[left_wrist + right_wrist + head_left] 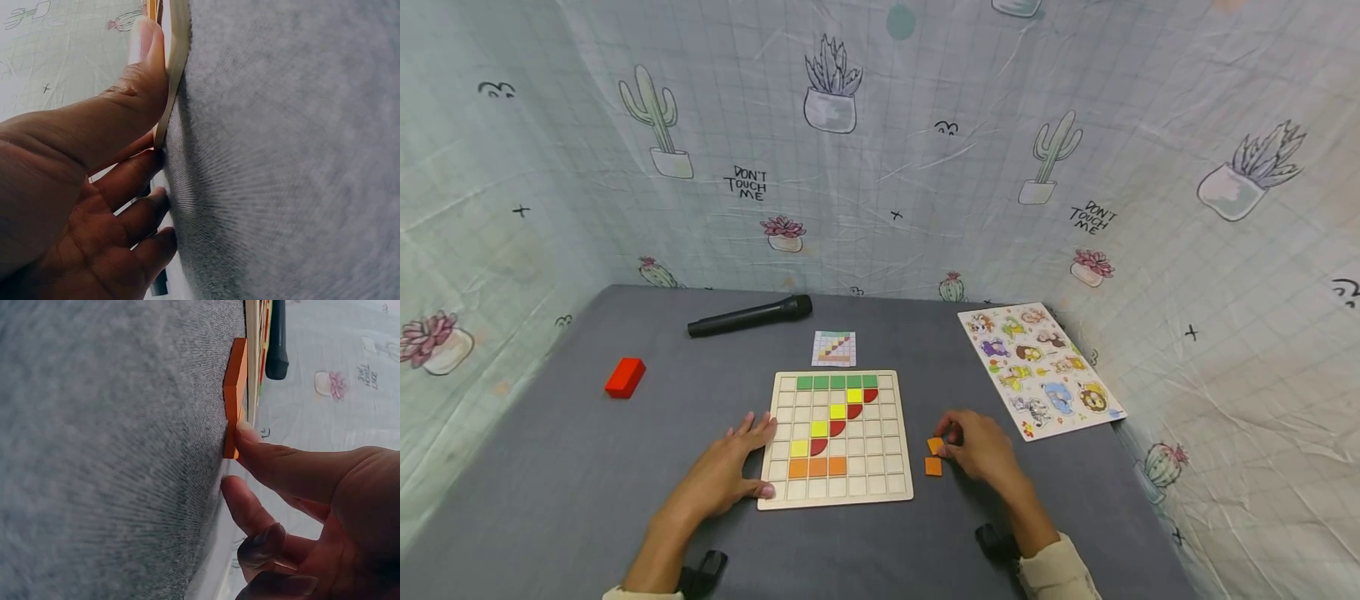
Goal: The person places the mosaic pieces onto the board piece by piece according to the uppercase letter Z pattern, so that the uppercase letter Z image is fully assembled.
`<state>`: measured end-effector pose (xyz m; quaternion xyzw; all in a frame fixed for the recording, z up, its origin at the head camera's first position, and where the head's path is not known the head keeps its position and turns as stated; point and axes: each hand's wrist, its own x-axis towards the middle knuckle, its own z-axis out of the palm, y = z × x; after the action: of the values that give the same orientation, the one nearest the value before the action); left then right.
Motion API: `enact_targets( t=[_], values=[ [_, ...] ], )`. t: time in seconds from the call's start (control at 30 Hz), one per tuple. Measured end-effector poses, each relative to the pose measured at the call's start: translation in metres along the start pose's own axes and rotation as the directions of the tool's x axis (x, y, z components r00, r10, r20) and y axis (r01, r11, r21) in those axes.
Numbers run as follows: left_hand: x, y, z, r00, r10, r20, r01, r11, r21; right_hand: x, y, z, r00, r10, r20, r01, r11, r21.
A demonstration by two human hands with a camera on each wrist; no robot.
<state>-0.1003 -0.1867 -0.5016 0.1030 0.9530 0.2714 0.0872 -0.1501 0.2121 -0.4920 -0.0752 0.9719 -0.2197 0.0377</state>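
A wooden grid board [876,433] lies in the middle of the table, holding green and yellow squares, red quarter-round pieces and a short orange row. My left hand [722,471] is spread at its left side. The left thumb [147,47] rests on the near corner, and the other fingers lie along the edge. To the right of the board, my right hand [977,446] is at a slightly turned orange square tile [935,446]. Its thumb [250,434] touches that tile, while the index fingertip stands a little apart. A second orange square tile [933,467] lies just nearer.
Behind the board lies a small pattern card [833,349], with a black microphone [748,317] farther back. A red block [625,377] sits at the left. An animal picture board [1037,367] lies at the back right. Printed fabric [880,167] hangs behind the table.
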Motion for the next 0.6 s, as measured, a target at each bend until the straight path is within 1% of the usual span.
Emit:
enact_targets(
  t=[0.23, 0.33, 0.43, 0.6],
  values=[
    [0.000, -0.001, 0.000, 1.000, -0.006, 0.003, 0.006, 1.000, 0.002, 0.004, -0.002, 0.001, 1.000, 0.013, -0.029, -0.011, 0.999, 0.053],
    [0.001, 0.000, 0.000, 1.000, -0.012, 0.005, 0.012, 1.000, 0.005, 0.005, -0.005, -0.001, 0.999, 0.007, -0.041, -0.004, 0.996, 0.089],
    [0.001, 0.000, 0.000, 1.000, -0.012, 0.006, 0.012, 1.000, 0.006, 0.006, -0.011, -0.002, 0.999, -0.021, -0.048, 0.027, 0.991, 0.128],
    [0.001, 0.000, 0.000, 1.000, -0.010, 0.011, 0.009, 1.000, 0.008, 0.005, -0.027, 0.001, 0.994, -0.107, -0.023, 0.109, 0.975, 0.196]
  ],
)
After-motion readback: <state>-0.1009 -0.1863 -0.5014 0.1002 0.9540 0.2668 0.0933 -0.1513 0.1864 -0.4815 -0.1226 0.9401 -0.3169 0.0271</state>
